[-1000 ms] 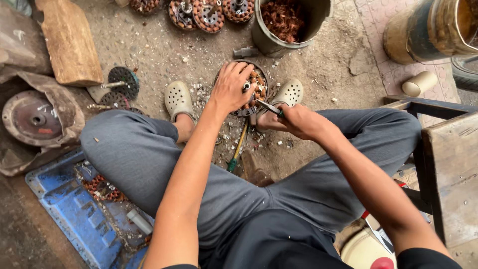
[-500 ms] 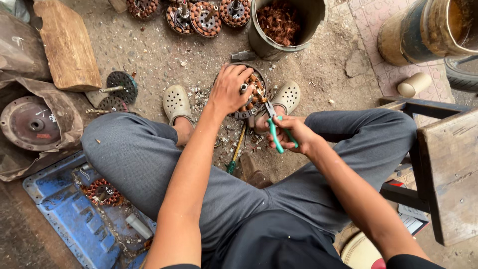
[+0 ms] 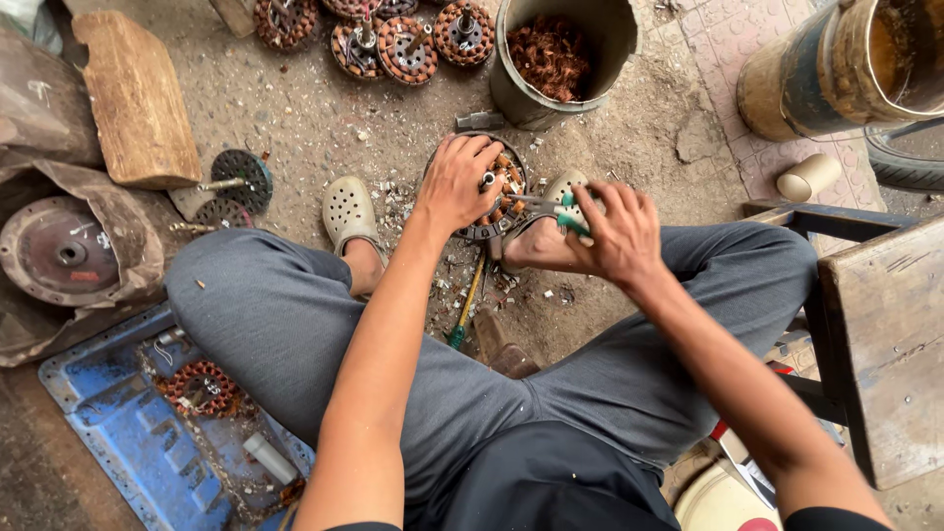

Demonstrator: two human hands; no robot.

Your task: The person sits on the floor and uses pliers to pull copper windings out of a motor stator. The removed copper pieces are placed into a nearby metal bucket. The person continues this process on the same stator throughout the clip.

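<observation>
Seated low over a dirt floor [image 3: 324, 108], with a round motor stator [image 3: 497, 197] wound in copper lying between 2 pale clogs, the near one [image 3: 346, 208] plain to see. Left hand [image 3: 454, 182] spread flat on top of the stator, fingers pressing it down, clasping nothing else. Right hand [image 3: 619, 231] clenched around green-handled pliers [image 3: 556, 208], the metal nose aimed into the windings beside the centre shaft. Best done, by the look of it, with the stator kept pinned hard against the floor, the pliers biting a small bundle of wire close to the core and drawn out straight rather than twisted, and the left fingertips held away from the nose, which sits very near them; a slip there looks like the main hazard. A green-handled screwdriver [image 3: 465, 310] lying on the floor just behind the stator, amid metal scraps. Farther off, at the top of the floor, a grey bucket [image 3: 551, 59] holding stripped copper wire, and beside it 3 or 4 more stators [image 3: 403, 44] in a cluster. To the left, a wooden block [image 3: 138, 98], a dark disc on a shaft [image 3: 241, 177], and a rusty round housing [image 3: 64, 251] resting on brown sacking. Under the left knee, a blue metal tray [image 3: 108, 423] with another wound core [image 3: 202, 385]. To the right, a worn wooden stool [image 3: 885, 344], a rusty drum [image 3: 846, 59], and a patch of paved ground. Outdoor yard workshop, daylight.
</observation>
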